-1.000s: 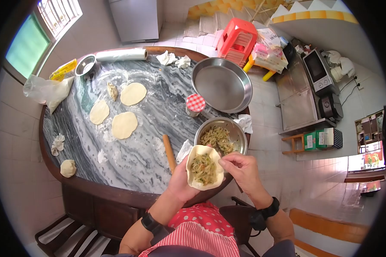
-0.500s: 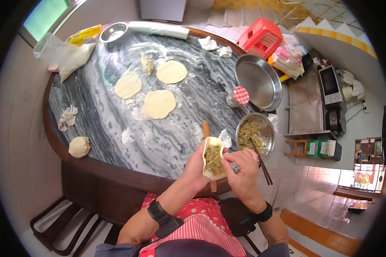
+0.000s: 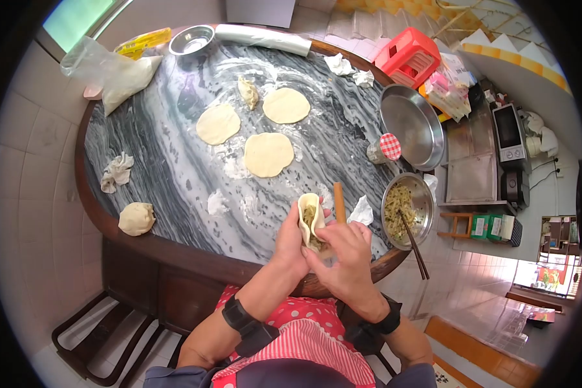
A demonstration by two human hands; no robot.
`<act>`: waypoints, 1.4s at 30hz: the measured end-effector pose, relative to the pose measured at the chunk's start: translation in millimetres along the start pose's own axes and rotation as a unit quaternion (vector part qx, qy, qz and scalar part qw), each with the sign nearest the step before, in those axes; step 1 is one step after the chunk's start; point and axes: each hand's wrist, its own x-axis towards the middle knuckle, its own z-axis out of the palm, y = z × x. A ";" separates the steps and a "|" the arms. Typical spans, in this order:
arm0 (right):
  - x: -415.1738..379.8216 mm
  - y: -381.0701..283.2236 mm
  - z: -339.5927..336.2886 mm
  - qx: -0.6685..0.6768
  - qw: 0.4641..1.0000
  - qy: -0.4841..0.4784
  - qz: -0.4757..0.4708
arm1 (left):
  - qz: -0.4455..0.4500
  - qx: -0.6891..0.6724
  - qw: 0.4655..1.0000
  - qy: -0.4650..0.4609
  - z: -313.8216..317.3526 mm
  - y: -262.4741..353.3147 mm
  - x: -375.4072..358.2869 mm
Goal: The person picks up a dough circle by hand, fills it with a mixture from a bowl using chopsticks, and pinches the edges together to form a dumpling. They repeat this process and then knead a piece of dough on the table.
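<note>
A dough wrapper with shredded filling (image 3: 310, 218), partly folded over, rests in my left hand (image 3: 290, 242), whose fingers curl round it from the left and beneath. My right hand (image 3: 344, 257) pinches the wrapper's lower right edge, and filling still shows through the gap. Just beyond, a wooden rolling pin (image 3: 339, 202) lies on the table, its near end hidden by my right hand. Three flat dough rounds (image 3: 269, 155) lie on the floured marble, with a finished dumpling (image 3: 247, 93) beside them. At the right, a steel bowl of filling (image 3: 399, 210) holds chopsticks (image 3: 415, 249).
The marble table (image 3: 174, 174) has a wooden rim. On it are a dough lump (image 3: 136, 219), crumpled tissues (image 3: 118, 172), a flour bag (image 3: 126, 81), a small metal bowl (image 3: 191, 41), a checked-lid jar (image 3: 384, 149) and a large steel pan (image 3: 415, 126). A red plastic stool (image 3: 409, 57) stands behind.
The wrapper, open and spread earlier, is now partly folded over the filling. My right hand has moved left onto its lower edge. The whole view has shifted slightly.
</note>
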 end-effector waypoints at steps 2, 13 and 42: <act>3.2 1.0 3.2 -0.004 1.000 0.008 0.008 | 0.008 -0.016 1.000 -0.019 -1.1 2.7 1.5; 5.9 10.2 25.9 -0.020 0.997 0.064 0.032 | 0.036 -0.027 0.999 -0.022 -1.9 6.3 8.8; 23.2 -19.5 -48.5 -0.032 0.975 0.213 -0.057 | 0.088 0.012 0.960 -0.265 45.2 40.1 -23.1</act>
